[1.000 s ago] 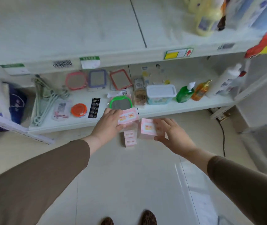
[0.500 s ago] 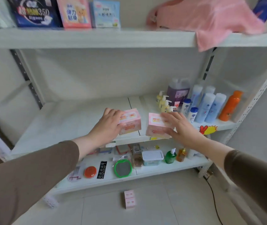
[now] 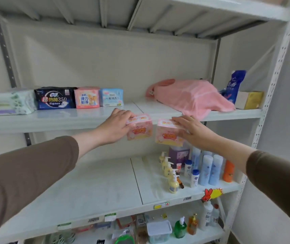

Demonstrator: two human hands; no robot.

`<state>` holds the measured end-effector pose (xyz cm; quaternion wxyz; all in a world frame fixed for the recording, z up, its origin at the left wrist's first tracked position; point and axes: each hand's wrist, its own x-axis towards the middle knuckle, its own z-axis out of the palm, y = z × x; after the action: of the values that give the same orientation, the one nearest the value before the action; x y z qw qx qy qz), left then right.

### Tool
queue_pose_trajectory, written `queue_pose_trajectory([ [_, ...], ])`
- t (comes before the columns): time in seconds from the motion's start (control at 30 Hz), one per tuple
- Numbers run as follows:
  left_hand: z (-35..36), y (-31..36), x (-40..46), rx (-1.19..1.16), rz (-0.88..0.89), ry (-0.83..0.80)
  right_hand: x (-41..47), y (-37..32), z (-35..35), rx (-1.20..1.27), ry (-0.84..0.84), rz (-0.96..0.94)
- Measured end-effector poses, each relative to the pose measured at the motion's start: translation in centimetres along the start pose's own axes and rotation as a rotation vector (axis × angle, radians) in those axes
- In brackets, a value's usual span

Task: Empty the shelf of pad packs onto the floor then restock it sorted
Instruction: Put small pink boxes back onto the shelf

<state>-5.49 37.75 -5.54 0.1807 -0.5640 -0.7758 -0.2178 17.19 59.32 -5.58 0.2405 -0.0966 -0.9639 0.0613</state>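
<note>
My left hand (image 3: 115,126) grips a small pink pad pack (image 3: 140,128) just in front of the upper shelf's (image 3: 61,120) edge. Beside it my right hand (image 3: 192,131) holds a second, matching pink pack (image 3: 168,133) from its right side, fingers laid over the top. On that shelf stand several packs in a row at the left: a pale green one (image 3: 8,102), a dark blue one (image 3: 55,98), a pink one (image 3: 87,97) and a light blue one (image 3: 111,96).
A pink towel (image 3: 191,96) lies on the upper shelf's right half, with a blue pouch (image 3: 233,85) and a gold box (image 3: 249,100) beyond it. Pump bottles (image 3: 171,175) and lotion bottles (image 3: 210,170) crowd the right of the middle shelf (image 3: 87,191). The lowest shelf holds small goods.
Both hands rose with their pink packs from near the floor up to the upper shelf's front edge. My view swung upward from the floor to the shelves.
</note>
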Motion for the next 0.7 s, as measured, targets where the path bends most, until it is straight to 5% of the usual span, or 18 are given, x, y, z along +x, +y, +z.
queue_pose_trajectory([
  [0.3, -2.2, -1.1, 12.0, 0.029, -0.053, 0.029, 8.0, 5.9, -4.6, -0.036, 0.062, -0.065],
  [0.7, -1.4, -8.4, 23.5, -0.028, -0.188, -0.082, 18.9, 9.2, -2.0, 0.038, 0.032, -0.142],
])
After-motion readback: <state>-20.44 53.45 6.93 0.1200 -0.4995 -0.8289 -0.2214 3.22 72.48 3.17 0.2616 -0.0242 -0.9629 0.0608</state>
